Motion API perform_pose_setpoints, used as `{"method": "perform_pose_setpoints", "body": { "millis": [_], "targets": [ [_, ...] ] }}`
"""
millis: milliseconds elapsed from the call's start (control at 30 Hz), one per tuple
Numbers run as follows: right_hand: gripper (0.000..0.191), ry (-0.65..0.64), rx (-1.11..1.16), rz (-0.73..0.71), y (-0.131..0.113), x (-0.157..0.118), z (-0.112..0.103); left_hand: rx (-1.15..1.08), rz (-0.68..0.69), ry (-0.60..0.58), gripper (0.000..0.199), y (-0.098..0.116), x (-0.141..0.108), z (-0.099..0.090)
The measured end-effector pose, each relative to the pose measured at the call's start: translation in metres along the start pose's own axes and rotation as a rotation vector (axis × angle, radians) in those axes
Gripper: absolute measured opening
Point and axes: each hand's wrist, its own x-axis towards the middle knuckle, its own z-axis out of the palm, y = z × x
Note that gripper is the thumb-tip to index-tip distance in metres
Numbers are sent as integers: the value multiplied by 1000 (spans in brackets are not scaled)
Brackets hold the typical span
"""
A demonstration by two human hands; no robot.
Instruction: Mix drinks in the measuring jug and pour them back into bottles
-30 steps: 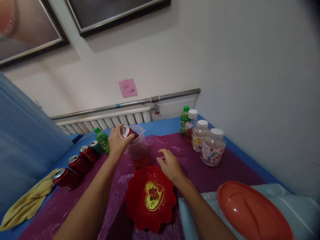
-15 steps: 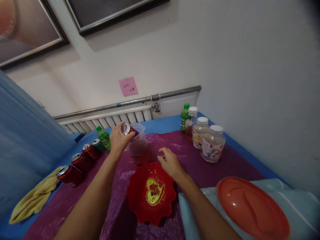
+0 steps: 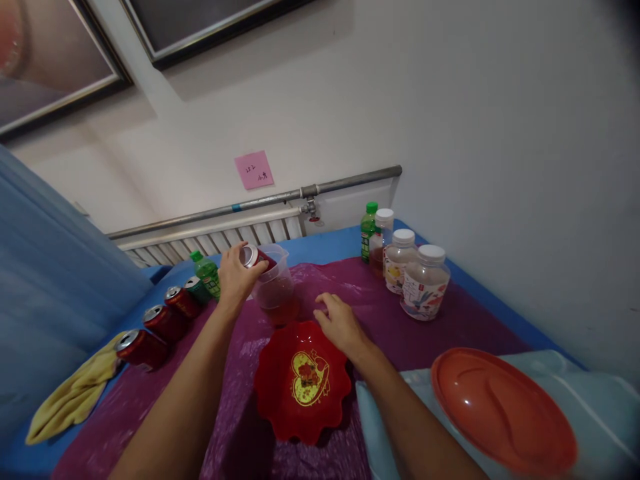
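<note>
My left hand (image 3: 236,272) is wrapped round a red drink can (image 3: 267,259), tilted with its far end over the mouth of a clear plastic jug (image 3: 277,291). Reddish-brown liquid lies at the bottom of the jug. Just in front of the jug is a red scalloped plate (image 3: 273,393) with a gold heart design. My right hand (image 3: 340,323) hovers by the plate's upper right rim, fingers loosely curved and apart, holding nothing. Whether liquid flows from the can is hidden.
Several cans (image 3: 143,349) and a green bottle (image 3: 206,273) line the left, beside a yellow cloth (image 3: 75,400). At right stand white-lidded jars (image 3: 425,287) and another green bottle (image 3: 368,233). An orange oval lid (image 3: 500,407) rests on a pale blue cloth (image 3: 600,407).
The view has shifted very slightly. My left hand still holds the can tilted at the jug, and my right hand stays nearly in place.
</note>
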Motion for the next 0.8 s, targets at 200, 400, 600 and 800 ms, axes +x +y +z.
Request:
{"method": "perform_pose_setpoints", "body": {
  "millis": [200, 400, 600, 800],
  "targets": [
    [20, -19, -14, 9, 1, 1, 1, -6, -5, -9, 60, 0, 0, -1],
    [20, -34, -28, 11, 1, 1, 1, -11, -15, 10, 59, 1, 0, 0],
    [21, -35, -35, 7, 1, 1, 2, -25, -18, 9, 59, 1, 0, 0],
    [20, -24, -40, -4, 3, 1, 3, -24, -5, 5, 61, -1, 0, 1]
  ]
}}
